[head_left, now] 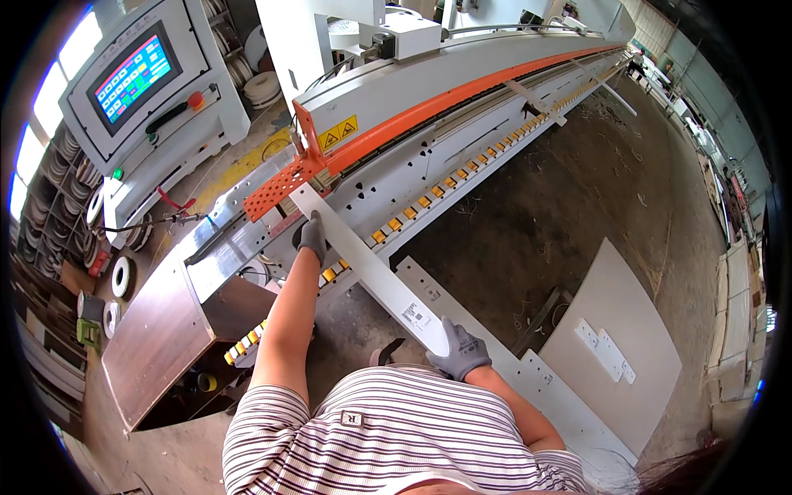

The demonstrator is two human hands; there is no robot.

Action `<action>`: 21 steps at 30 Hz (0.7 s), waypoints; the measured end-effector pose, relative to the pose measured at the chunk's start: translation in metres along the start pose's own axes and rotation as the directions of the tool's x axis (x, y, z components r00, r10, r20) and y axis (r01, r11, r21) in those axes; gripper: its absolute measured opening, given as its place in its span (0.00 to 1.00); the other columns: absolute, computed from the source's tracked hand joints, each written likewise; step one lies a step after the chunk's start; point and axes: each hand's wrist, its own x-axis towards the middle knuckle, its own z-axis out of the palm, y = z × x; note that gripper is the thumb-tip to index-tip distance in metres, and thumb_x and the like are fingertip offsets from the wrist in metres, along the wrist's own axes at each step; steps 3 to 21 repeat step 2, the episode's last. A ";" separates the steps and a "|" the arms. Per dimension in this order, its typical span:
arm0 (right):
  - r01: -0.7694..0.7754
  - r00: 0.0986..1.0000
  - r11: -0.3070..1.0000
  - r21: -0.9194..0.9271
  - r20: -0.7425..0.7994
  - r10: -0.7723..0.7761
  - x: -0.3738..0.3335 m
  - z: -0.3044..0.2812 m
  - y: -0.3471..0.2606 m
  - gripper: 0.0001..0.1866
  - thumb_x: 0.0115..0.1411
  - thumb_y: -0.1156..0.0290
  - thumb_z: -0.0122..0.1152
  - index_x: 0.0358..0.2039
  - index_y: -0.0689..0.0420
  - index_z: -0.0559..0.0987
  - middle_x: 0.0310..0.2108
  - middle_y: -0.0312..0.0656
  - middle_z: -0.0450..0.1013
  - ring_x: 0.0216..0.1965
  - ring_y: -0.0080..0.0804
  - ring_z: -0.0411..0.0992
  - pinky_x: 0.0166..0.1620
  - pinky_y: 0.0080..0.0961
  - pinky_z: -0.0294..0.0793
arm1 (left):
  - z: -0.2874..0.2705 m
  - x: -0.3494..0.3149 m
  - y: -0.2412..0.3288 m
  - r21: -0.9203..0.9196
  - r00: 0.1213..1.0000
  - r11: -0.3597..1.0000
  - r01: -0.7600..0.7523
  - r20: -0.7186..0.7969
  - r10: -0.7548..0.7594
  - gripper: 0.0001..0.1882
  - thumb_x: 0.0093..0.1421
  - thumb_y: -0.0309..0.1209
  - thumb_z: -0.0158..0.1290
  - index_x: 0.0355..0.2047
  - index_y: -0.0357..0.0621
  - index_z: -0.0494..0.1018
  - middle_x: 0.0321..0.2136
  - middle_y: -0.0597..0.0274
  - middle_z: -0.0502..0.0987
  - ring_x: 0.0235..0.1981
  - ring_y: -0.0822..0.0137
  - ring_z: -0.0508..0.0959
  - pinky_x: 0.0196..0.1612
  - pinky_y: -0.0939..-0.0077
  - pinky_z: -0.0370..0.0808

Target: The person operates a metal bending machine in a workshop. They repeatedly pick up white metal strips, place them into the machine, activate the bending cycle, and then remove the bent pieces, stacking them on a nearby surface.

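A long narrow white board [371, 268] slants from the orange guard of the machine down toward my body. A printed label is stuck near its closer end. My left hand [310, 238], in a grey glove, grips the board's left edge close to the machine, thumb along the edge and the other fingers partly hidden. At the near right end, my right hand [459, 351], also grey-gloved, is closed around the board's corner. The far tip of the board lies beside the perforated orange guard [285, 186], above the machine's edge.
A row of yellow rollers [425, 201] runs along the machine's rail. At left stands a control panel with a lit screen [134, 76]. More white boards [536, 375] and a large grey panel [606, 318] lie on the right. A brown cabinet [157, 355] sits at lower left.
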 end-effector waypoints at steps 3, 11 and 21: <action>-0.005 1.000 1.000 0.013 -0.001 0.005 0.005 0.000 -0.008 0.50 0.46 0.40 0.60 0.64 0.55 0.56 0.50 0.52 0.68 0.46 0.46 0.72 0.47 0.40 0.72 | 0.001 0.000 0.007 0.020 0.999 1.000 -0.007 0.031 0.007 0.25 0.64 0.54 0.41 0.41 0.45 0.70 0.30 0.61 0.76 0.26 0.66 0.77 0.28 0.71 0.75; -0.005 1.000 1.000 0.013 -0.001 0.005 0.005 0.000 -0.008 0.50 0.46 0.40 0.60 0.64 0.55 0.56 0.50 0.52 0.68 0.46 0.46 0.72 0.47 0.40 0.72 | 0.001 0.000 0.007 0.020 0.999 1.000 -0.007 0.031 0.007 0.25 0.64 0.54 0.41 0.41 0.45 0.70 0.30 0.61 0.76 0.26 0.66 0.77 0.28 0.71 0.75; -0.005 1.000 1.000 0.013 -0.001 0.005 0.005 0.000 -0.008 0.50 0.46 0.40 0.60 0.64 0.55 0.56 0.50 0.52 0.68 0.46 0.46 0.72 0.47 0.40 0.72 | 0.001 0.000 0.007 0.020 0.999 1.000 -0.007 0.031 0.007 0.25 0.64 0.54 0.41 0.41 0.45 0.70 0.30 0.61 0.76 0.26 0.66 0.77 0.28 0.71 0.75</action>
